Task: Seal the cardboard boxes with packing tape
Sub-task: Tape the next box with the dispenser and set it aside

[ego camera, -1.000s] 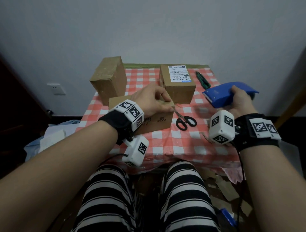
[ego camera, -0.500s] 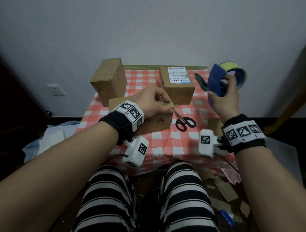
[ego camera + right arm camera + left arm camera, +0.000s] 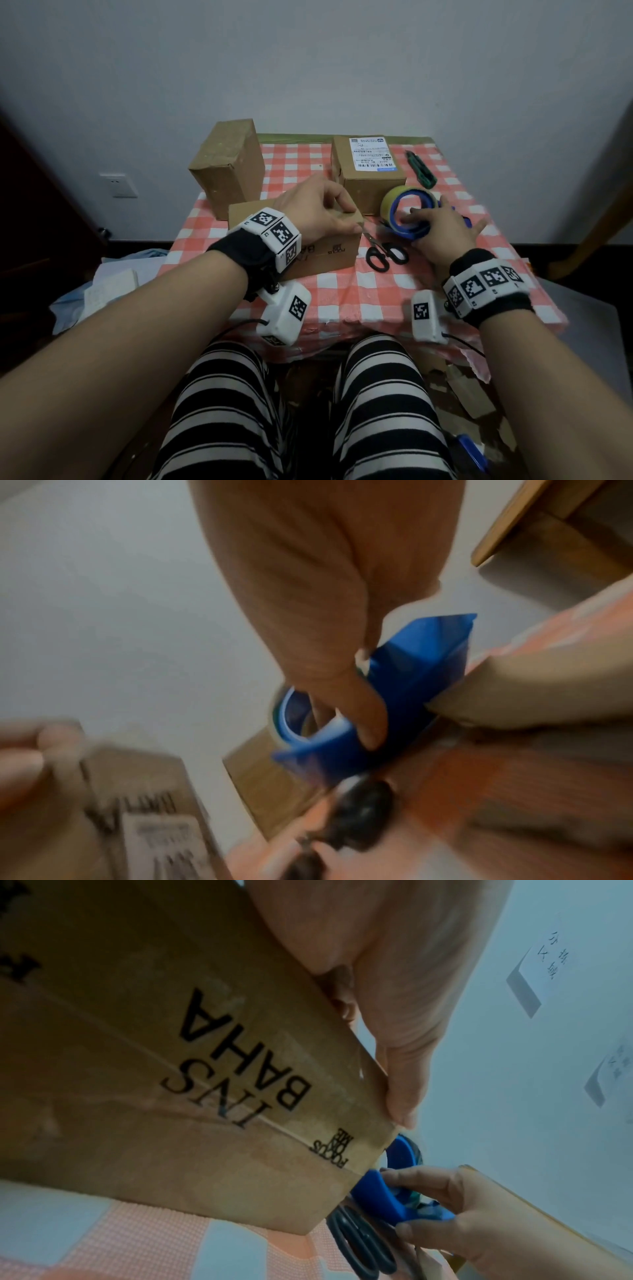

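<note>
A low cardboard box (image 3: 329,250) printed with black letters (image 3: 171,1069) lies at the table's near left. My left hand (image 3: 342,216) rests on its top with fingers curled at the right corner, and the thumb (image 3: 400,1085) lies along the top edge. To the right, my right hand (image 3: 431,222) grips a blue tape dispenser (image 3: 406,233) holding a yellowish tape roll. The dispenser (image 3: 380,1196) sits low over the tablecloth, just right of the box's corner. My thumb (image 3: 363,718) presses on its blue shell (image 3: 418,685), and other fingers reach into the ring.
Black scissors (image 3: 383,253) lie between the box and the dispenser. A plain tall box (image 3: 229,168) stands at the back left, and a labelled box (image 3: 370,171) at the back middle. A green utility knife (image 3: 421,169) lies at the back right. The checked tablecloth (image 3: 342,298) hangs over the near edge.
My right hand turned the tape dispenser up at the right, then brought it down and left to the table by the scissors. The left hand stayed on the box.
</note>
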